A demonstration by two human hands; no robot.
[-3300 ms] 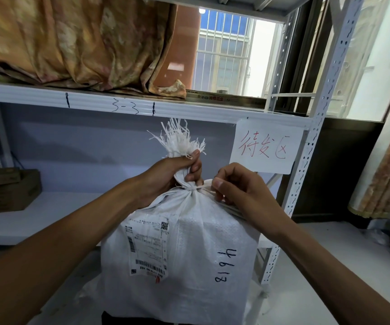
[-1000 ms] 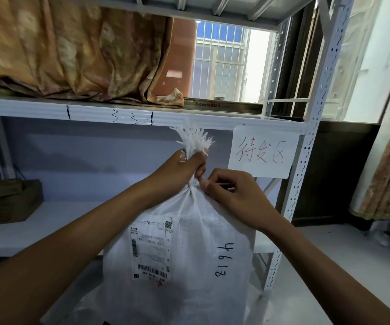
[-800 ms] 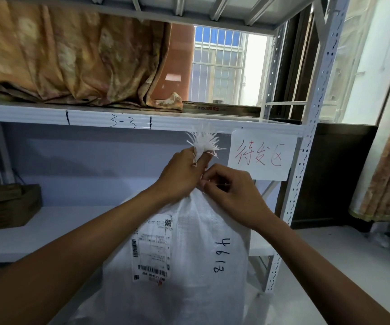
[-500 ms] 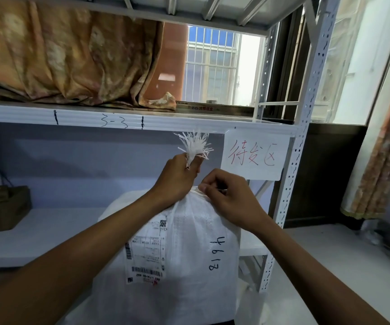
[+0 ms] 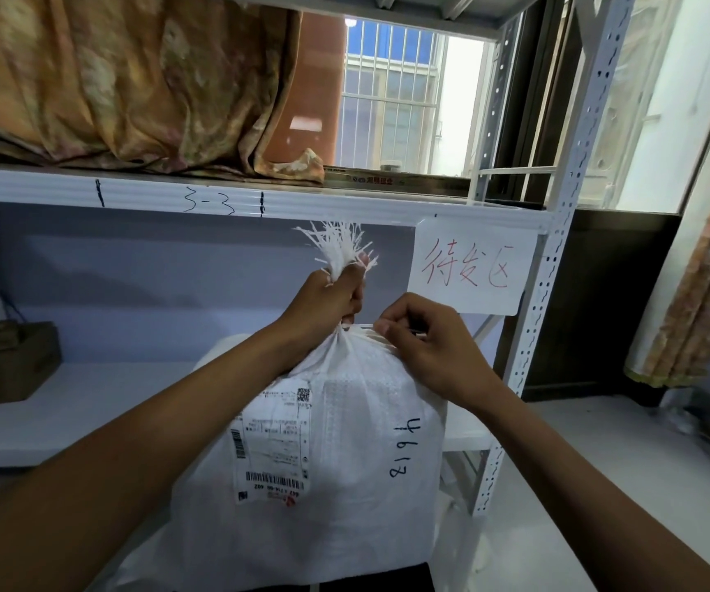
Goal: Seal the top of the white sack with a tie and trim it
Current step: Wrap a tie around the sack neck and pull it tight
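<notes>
A white woven sack [image 5: 344,455] stands in front of me, with a shipping label [image 5: 274,446] and the handwritten number 4613 on its front. My left hand [image 5: 323,303] is fisted around the gathered neck, and the frayed top [image 5: 338,245] sticks up out of the fist. Just below that fist a thin white tie [image 5: 366,329] circles the neck. My right hand [image 5: 428,350] pinches the tie's end at the right side of the neck, fingers curled. No cutting tool is visible.
A white metal shelf rack [image 5: 225,198] marked 3-3 stands behind the sack, with orange-brown cloth [image 5: 122,79] on top. A paper sign with red characters [image 5: 470,267] hangs at its right post [image 5: 554,267]. A wooden crate [image 5: 3,361] sits on the lower shelf at the left.
My left fist has stayed clamped on the neck, a little higher than 3.3 s ago, hiding more of the frayed top. My right hand has stayed at the tie, its fingers shifting slightly.
</notes>
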